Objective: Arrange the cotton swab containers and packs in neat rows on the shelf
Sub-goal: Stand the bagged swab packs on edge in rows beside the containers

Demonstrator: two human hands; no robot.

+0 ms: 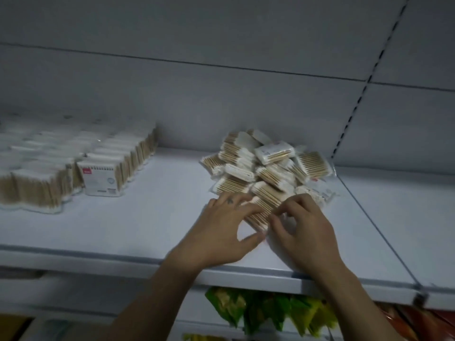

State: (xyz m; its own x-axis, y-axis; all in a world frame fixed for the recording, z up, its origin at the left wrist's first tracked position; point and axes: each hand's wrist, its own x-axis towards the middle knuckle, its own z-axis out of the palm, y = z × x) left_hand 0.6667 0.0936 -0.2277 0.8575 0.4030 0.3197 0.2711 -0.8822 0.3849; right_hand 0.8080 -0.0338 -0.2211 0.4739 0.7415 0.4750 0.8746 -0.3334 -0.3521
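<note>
Hands meet at the front of a loose pile, both grasping 1 pack of cotton swabs that lies flat on the shelf. The left hand spreads its fingers over the pack's top, with the thumb at the near corner. The right hand curls its fingertips onto the pack's right edge and pinches it. Motion blur hides the finer detail of both grips. Just behind, touching this pack, the pile of similar packs is heaped at all angles near the back panel. Well apart to the left, more packs stand upright in tidy rows. A slotted upright runs up the wall at the right. Below the shelf hang green and yellow packets.
</note>
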